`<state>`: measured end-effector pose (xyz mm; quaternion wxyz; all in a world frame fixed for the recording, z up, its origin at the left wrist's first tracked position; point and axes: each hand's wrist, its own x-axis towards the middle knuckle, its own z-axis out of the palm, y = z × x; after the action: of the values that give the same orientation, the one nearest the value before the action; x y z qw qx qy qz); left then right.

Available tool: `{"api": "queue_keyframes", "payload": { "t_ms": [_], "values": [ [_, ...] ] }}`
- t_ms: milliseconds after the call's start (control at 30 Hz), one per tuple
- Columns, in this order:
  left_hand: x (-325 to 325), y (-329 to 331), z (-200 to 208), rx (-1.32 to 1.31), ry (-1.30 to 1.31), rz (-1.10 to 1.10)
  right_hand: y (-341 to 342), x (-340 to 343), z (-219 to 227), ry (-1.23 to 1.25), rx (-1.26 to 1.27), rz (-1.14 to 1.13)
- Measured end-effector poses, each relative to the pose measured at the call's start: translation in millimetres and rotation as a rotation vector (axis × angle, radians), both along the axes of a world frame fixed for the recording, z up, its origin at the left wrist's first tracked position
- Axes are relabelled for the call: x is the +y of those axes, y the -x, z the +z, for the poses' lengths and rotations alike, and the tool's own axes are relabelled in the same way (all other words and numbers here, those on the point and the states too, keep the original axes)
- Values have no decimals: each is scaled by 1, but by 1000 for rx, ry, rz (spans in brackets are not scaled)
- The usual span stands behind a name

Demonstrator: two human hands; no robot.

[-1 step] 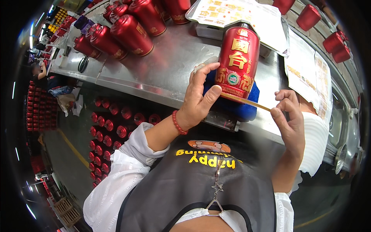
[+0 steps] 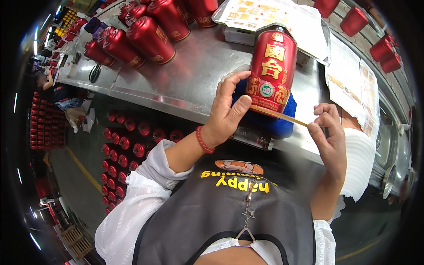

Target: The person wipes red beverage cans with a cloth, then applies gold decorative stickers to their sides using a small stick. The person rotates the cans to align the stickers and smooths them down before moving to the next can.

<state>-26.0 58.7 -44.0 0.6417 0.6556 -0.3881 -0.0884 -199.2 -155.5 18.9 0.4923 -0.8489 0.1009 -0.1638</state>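
A glossy red bottle (image 2: 278,66) with gold lettering and a round green-and-white seal lies tilted on a blue cloth pad (image 2: 282,123). My left hand (image 2: 227,106) is at its lower left side, fingers against the bottle and thumb by its bottom edge. A thin gold strip (image 2: 289,118) runs along that bottom edge and stretches off to the right. Its free end is pinched between thumb and forefinger of my right hand (image 2: 329,137), the other fingers curled. Where the strip meets the bottle's left side, the thumb partly hides it.
Several red bottles (image 2: 150,39) stand on the steel table (image 2: 190,79) at the far left. Printed label sheets (image 2: 274,11) lie behind the bottle and to the right. More bottles (image 2: 353,20) sit on a conveyor, far right. Rows of bottles (image 2: 128,150) stand below the table.
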Motion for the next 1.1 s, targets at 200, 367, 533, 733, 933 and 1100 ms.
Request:
{"api": "queue_keyframes", "payload": {
  "t_ms": [200, 367, 533, 733, 933, 1100],
  "values": [
    [7, -5, 6, -72, -111, -89, -2, 0, -11, 29, 50, -4],
    [8, -11, 3, 52, -37, -167, -4, 1, -12, 36, 73, -11],
    [6, -14, 4, -13, -70, -183, -5, 1, -13, 31, 89, -14],
    [12, -20, 6, 0, -64, -259, -6, 1, -14, 25, 86, -14],
    [13, -27, 12, -846, -366, 95, -5, 0, -11, 5, 105, -22],
    [8, -24, 35, -875, -336, 61, 0, 1, 6, -32, 59, 17]
  ]
}}
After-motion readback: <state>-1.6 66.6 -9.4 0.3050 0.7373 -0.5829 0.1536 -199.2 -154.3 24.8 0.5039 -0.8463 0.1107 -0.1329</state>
